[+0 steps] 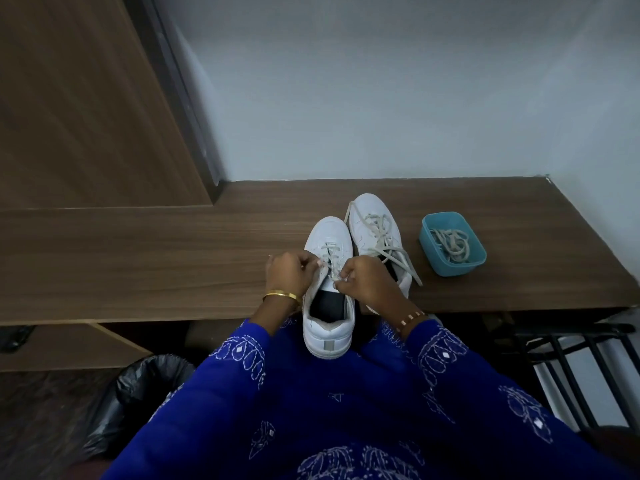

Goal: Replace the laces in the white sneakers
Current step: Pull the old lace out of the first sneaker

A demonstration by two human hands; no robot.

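You are pinching lace ends with your left hand (287, 273) and right hand (363, 282), bracing 1 white sneaker (329, 306) over the desk (138, 265) edge for threading.

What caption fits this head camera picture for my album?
Both hands, left hand and right hand, pinch the lace of the nearer white sneaker; a blue tub holds more laces.
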